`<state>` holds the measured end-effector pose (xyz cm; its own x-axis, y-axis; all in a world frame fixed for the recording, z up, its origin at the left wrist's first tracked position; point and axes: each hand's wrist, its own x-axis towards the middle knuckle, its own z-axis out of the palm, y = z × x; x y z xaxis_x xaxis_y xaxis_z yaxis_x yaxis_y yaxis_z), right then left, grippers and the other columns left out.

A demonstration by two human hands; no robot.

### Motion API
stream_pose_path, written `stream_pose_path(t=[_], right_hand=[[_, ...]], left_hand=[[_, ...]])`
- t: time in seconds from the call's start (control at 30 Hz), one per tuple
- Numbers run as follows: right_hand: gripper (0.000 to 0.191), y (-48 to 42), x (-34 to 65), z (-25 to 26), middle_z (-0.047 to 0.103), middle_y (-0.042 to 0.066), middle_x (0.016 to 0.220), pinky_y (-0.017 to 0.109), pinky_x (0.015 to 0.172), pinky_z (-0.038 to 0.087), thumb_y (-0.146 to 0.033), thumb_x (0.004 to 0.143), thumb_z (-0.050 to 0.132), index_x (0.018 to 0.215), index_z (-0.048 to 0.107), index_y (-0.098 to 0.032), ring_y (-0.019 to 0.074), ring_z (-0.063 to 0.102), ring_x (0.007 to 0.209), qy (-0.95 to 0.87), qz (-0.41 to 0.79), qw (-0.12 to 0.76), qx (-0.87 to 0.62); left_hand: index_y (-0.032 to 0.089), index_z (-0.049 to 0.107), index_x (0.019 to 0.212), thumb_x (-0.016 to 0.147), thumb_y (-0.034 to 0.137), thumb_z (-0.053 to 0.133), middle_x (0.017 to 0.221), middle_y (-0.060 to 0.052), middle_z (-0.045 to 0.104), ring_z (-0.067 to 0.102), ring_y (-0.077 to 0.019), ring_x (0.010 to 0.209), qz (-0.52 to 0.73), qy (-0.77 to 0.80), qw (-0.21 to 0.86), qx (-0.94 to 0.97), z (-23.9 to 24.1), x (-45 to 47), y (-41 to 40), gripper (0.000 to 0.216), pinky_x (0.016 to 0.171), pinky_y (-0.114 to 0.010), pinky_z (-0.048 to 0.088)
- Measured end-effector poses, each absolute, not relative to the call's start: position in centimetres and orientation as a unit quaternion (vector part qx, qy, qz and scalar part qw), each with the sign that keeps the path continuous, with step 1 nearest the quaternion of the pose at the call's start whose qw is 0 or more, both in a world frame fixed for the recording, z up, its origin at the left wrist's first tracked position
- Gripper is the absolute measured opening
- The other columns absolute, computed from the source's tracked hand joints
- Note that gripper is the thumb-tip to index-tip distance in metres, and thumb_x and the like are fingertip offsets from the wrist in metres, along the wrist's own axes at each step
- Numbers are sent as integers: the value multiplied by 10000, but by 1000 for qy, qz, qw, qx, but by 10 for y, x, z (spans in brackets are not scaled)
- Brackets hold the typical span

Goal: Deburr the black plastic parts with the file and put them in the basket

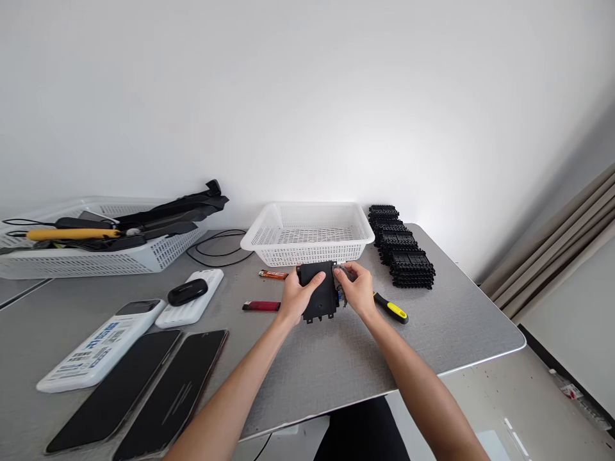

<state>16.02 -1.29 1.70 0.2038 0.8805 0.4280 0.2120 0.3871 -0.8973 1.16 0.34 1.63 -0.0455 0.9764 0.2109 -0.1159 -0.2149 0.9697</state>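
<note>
A flat black plastic case [319, 296] with small tabs along its edges is held over the front-middle of the table. My left hand [296, 293] grips its left side, thumb lying across the top face. At the case's right edge, my right hand [358, 289] is closed in a pinch on a small dark grey piece [346, 275], too covered by the fingers to identify. A bit of blue shows below those fingers. Just right of that hand lies a yellow-and-black tool handle [394, 310]. Left of the case are a red lighter [261, 306] and an orange lighter [273, 274].
Behind my hands stands a white basket [307, 255]. Stacks of black plastic parts [408, 259] sit at right. A second basket [163, 253] at left holds tools and dark strips. Two phones [173, 390], white power banks [103, 346] and a black cable [218, 262] lie left.
</note>
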Motion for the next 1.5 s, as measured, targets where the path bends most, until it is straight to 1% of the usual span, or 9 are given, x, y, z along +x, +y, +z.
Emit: stream_pose_path(t=[0.23, 0.43, 0.6, 0.8, 0.93, 1.07, 1.2, 1.37, 1.5], right_hand=[[220, -5, 163, 13, 649, 8, 699, 274, 654, 470, -389, 797, 625, 699, 584, -196, 148, 594, 661, -575, 307, 584, -485], [186, -6, 159, 3, 631, -13, 635, 245, 576, 434, -329, 752, 660, 649, 592, -190, 126, 564, 594, -624, 317, 515, -495], [155, -9, 160, -1, 613, -14, 552, 235, 516, 403, -263, 693, 688, 577, 615, -190, 127, 549, 541, -651, 302, 462, -521], [209, -6, 169, 14, 700, 27, 718, 271, 576, 485, -378, 798, 620, 827, 689, -182, 157, 623, 614, -551, 283, 595, -511], [225, -11, 166, 18, 712, 37, 771, 298, 639, 517, -348, 843, 584, 928, 712, -183, 175, 646, 678, -567, 248, 609, -497], [247, -15, 164, 19, 711, 67, 998, 347, 837, 531, -266, 882, 552, 1057, 722, -229, 206, 664, 921, -625, 150, 619, -451], [288, -12, 166, 15, 675, 91, 1018, 351, 840, 536, -236, 919, 517, 1116, 727, -240, 208, 651, 927, -668, 106, 582, -451], [298, -10, 163, 8, 657, 81, 1002, 335, 812, 541, -213, 922, 517, 1120, 735, -254, 188, 641, 889, -737, 100, 520, -420], [324, -14, 159, 5, 674, 78, 1003, 299, 780, 533, -123, 881, 515, 1080, 750, -222, 175, 651, 864, -812, 100, 441, -370]], left_hand=[[156, 665, 985, 602, 492, 828, 1063, -127, 722, 690, -298, 982, 593, 432, 485, 476, 18, 10, 4, 535, 857, -429, 561], [156, 666, 956, 561, 508, 845, 1027, -127, 727, 703, -292, 909, 614, 471, 478, 416, 25, -2, 11, 558, 778, -411, 593], [170, 661, 991, 595, 487, 833, 1104, -136, 712, 678, -300, 1037, 653, 475, 443, 389, 26, -16, 21, 536, 865, -437, 576], [192, 659, 1028, 599, 479, 833, 1134, -136, 700, 669, -320, 1044, 621, 491, 443, 421, 26, -15, 18, 544, 886, -480, 559], [187, 661, 1000, 623, 532, 806, 1088, -138, 709, 656, -328, 1060, 579, 476, 461, 475, 21, -6, 14, 532, 910, -462, 534], [214, 674, 948, 708, 600, 713, 1110, -115, 703, 571, -312, 1214, 576, 442, 453, 516, 14, 2, 15, 456, 1054, -426, 423], [229, 684, 942, 777, 646, 611, 1111, -99, 694, 519, -293, 1269, 574, 427, 429, 551, 10, 7, 13, 455, 1113, -401, 343], [216, 664, 938, 774, 679, 587, 1056, -86, 691, 575, -285, 1162, 572, 440, 412, 556, 11, 8, 12, 498, 1064, -391, 388], [211, 645, 929, 740, 714, 598, 1111, -91, 684, 550, -289, 1206, 610, 465, 405, 498, 11, 0, 19, 539, 1076, -380, 383]])
